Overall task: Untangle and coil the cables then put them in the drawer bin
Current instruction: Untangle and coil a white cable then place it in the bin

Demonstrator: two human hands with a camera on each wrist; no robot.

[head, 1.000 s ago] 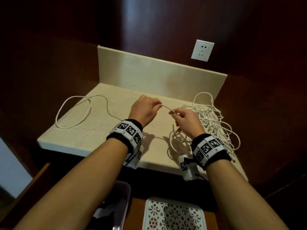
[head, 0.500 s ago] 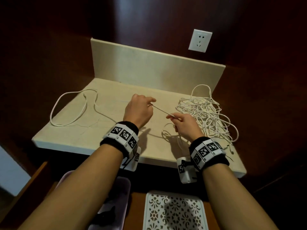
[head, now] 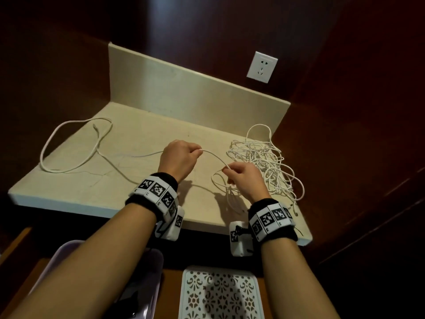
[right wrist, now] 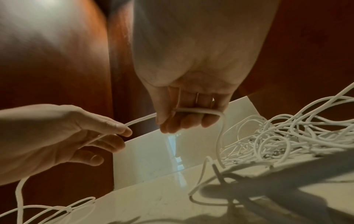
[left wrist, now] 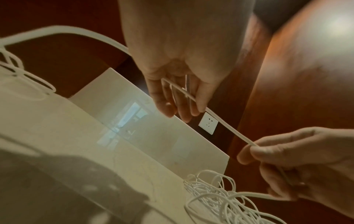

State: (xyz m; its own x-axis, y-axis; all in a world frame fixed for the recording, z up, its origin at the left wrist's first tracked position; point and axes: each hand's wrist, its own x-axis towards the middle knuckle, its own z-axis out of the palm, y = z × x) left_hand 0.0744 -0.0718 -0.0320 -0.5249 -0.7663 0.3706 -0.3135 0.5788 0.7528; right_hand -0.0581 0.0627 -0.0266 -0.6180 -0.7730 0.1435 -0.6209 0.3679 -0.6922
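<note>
Both hands are raised just above the cream stone counter [head: 128, 143], with one white cable [head: 213, 156] strung in a shallow arc between them. The left hand [head: 178, 157] has its fingers curled over the cable: in the left wrist view the strand runs across the inside of the fingers [left wrist: 199, 98] and leaves past the fingertips toward the other hand, while its other end comes out behind the palm and trails left across the counter into a wide flat loop [head: 69, 146] near the far left corner. The right hand [head: 243, 178] pinches the same cable between thumb and forefinger, and in the right wrist view the strand lies crosswise over the curled fingers [right wrist: 191, 121], bends round the little-finger side and drops down to the counter. There it joins a few loose turns directly under the hand (their ends are hard to follow in the shadow). Just right of that hand sits the tangled heap of white cables [head: 259, 155], resting on the counter close to the upstand, apart from the fingers. Below the counter edge are a clear plastic bin [head: 151, 279] on the left and a white patterned tray [head: 220, 293] on the right.
</note>
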